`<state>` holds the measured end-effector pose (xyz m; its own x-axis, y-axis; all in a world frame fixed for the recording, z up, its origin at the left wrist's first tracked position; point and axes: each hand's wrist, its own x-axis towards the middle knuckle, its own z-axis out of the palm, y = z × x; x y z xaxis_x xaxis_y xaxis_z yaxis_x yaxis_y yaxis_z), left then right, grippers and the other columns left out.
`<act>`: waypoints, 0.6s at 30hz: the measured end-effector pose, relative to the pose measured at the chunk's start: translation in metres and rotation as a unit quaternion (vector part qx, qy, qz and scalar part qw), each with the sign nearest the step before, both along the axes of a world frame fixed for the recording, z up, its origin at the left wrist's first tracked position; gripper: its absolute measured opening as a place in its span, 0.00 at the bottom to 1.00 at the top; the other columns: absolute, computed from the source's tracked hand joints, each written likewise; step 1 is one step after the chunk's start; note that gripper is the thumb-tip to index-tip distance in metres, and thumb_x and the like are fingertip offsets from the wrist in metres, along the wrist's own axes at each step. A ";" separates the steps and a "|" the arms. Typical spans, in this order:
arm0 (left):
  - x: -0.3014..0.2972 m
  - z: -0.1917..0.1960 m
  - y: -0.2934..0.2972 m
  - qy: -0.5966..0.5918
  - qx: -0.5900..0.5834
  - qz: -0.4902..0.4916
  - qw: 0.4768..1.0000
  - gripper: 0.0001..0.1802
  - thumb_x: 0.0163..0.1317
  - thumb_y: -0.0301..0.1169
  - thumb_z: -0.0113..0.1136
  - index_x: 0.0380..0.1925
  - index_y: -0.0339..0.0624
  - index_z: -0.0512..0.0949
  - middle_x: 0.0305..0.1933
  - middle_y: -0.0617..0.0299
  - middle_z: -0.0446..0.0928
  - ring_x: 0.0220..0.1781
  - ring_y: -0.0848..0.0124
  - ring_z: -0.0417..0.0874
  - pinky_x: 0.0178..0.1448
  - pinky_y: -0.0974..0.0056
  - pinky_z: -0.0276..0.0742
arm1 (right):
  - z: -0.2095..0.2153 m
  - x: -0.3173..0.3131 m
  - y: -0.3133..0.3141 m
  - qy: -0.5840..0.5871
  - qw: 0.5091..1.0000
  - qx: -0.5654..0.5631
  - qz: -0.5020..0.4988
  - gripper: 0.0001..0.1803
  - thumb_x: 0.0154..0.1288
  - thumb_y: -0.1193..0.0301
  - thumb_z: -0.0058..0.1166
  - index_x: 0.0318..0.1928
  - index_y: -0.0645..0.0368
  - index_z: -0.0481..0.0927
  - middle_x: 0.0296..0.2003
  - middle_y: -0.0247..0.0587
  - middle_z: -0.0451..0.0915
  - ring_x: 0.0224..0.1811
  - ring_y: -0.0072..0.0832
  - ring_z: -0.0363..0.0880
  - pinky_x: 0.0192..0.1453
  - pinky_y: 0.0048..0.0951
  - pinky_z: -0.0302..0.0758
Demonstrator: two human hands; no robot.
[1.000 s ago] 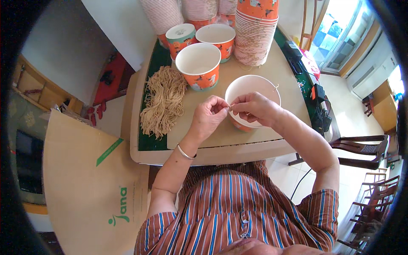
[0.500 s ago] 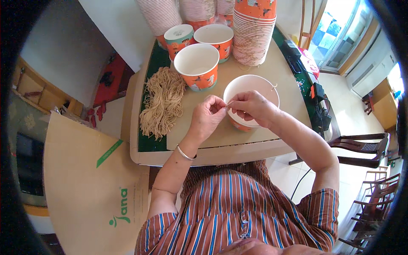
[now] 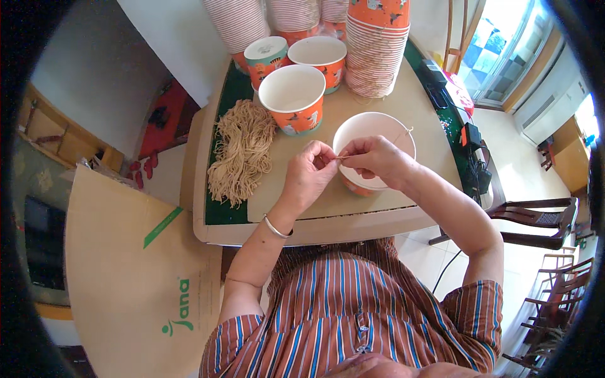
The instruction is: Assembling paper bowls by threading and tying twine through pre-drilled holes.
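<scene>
Between the fingertips of both hands is a thin beige string [image 3: 341, 157], only a short piece of it visible. My left hand [image 3: 309, 174] pinches it from the left, thumb against forefinger. From the other side my right hand [image 3: 381, 162] pinches it too, over the near-left rim of a white-lined orange paper bucket [image 3: 372, 123]. Another bit of string loops through that bucket's far-right rim. My right hand hides part of the bucket's opening. Left of the hands lies a loose bundle of beige strings [image 3: 242, 154].
Beyond the hands stand a paper bucket [image 3: 292, 91], a second one [image 3: 318, 53] and an upside-down one [image 3: 265, 49]. Tall stacks of buckets [image 3: 375, 57] line the back. Black power adapters [image 3: 472, 138] sit along the table's right edge; a large cardboard sheet [image 3: 135, 271] leans at the left.
Both hands have barely shifted, still pinching together at the bucket's rim. The bucket has moved very slightly to the right.
</scene>
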<state>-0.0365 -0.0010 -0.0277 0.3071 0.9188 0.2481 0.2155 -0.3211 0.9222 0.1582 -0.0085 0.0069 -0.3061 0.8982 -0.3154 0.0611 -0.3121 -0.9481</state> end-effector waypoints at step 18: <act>-0.010 0.005 0.009 -0.082 -0.160 -0.087 0.980 0.03 0.64 0.24 0.63 0.37 0.38 0.79 0.32 0.71 0.78 0.33 0.84 0.75 0.38 0.75 0.74 | 0.006 -0.004 -0.001 -0.085 0.996 0.008 0.010 0.07 0.66 0.70 0.62 0.38 0.60 0.84 0.24 0.27 0.74 0.23 0.13 0.66 0.24 0.17 0.63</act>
<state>-0.0469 0.0084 -0.0224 0.4464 0.8947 0.0144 0.0244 -0.0282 0.9993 0.1541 -0.0095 0.0133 -0.2669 0.8983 -0.3491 0.2266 -0.2936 -0.9287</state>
